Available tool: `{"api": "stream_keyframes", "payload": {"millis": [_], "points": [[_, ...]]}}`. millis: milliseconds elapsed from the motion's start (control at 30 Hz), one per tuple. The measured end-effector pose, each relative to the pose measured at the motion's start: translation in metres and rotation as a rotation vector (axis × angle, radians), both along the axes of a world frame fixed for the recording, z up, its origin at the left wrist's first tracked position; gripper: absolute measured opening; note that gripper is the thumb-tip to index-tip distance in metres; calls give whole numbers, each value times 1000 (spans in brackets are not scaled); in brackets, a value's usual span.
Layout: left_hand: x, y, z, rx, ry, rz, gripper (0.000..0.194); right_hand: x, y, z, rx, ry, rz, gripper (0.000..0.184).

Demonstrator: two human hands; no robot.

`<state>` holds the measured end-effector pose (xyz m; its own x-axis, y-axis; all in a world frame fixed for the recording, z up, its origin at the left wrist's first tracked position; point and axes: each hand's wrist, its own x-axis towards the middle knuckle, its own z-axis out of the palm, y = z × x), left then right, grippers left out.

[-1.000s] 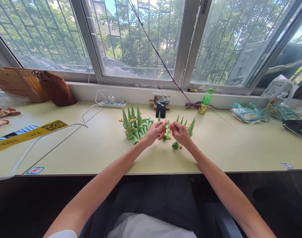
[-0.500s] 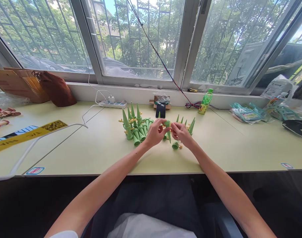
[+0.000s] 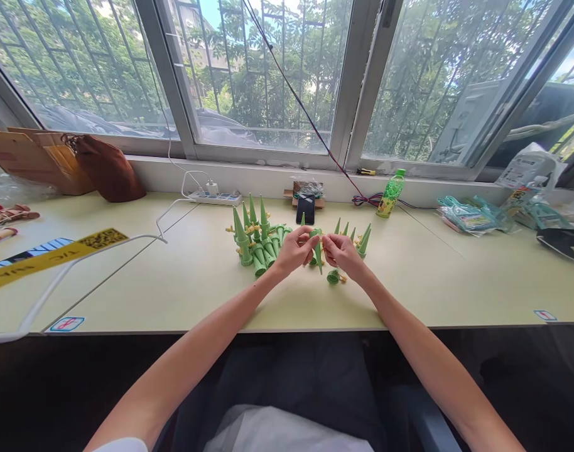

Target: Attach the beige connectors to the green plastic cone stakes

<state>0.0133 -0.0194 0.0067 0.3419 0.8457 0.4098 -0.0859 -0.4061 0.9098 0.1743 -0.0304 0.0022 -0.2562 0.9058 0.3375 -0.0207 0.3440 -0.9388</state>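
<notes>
My left hand [image 3: 295, 250] and my right hand [image 3: 342, 252] meet over the pale green table [image 3: 183, 282], fingers pinched round one green cone spike [image 3: 318, 250] held point down between them. To the left stands a cluster of green cone spikes [image 3: 257, 237], several upright with small yellow fittings. More green spikes [image 3: 357, 237] stand behind my right hand. One green piece [image 3: 334, 276] lies on the table below my right hand.
A black phone [image 3: 304, 208] lies behind the spikes. A white power strip [image 3: 215, 197] with cable sits at the back, a green bottle [image 3: 390, 193] to the right. Teal packets [image 3: 466, 215] lie far right; a brown bag [image 3: 107, 169] and yellow strip [image 3: 51, 256] lie left.
The held spike has turned from lying across my fingers to pointing down. Both hands stayed in place over the table's middle, shifting only slightly.
</notes>
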Motion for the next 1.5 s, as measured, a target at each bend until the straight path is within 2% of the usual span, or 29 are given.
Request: {"api": "stream_keyframes", "payload": {"millis": [133,333,433,533,700,833,1000,1167,1367,1500], "points": [[-2,0,1,-135,-51,-74,43,3,4,-5,85,-100,-51,49],[-5,3,2,-445,-149,-164,49,8,1,-4,335,-394,-222,39],[-6,6,1,-505,-156,-184,49,6,-2,-1,372,-449,-251,37],[-6,7,-2,-435,-128,-168,47,5,-2,-1,346,-451,-258,39],[-2,3,-3,-180,-28,-75,43,6,2,-6,257,-362,-233,41],[2,-1,-4,-17,17,1,38,6,4,-7,131,-189,-128,48],[4,-6,-3,148,97,127,29,3,-2,2,-36,-6,-2,53],[5,-7,-2,117,67,124,31,1,-4,4,-65,26,23,54],[1,-1,-2,-135,-25,-64,40,4,4,-7,84,-103,-71,52],[-3,6,-7,-239,-97,-150,45,6,8,-13,165,-178,-123,49]]}}
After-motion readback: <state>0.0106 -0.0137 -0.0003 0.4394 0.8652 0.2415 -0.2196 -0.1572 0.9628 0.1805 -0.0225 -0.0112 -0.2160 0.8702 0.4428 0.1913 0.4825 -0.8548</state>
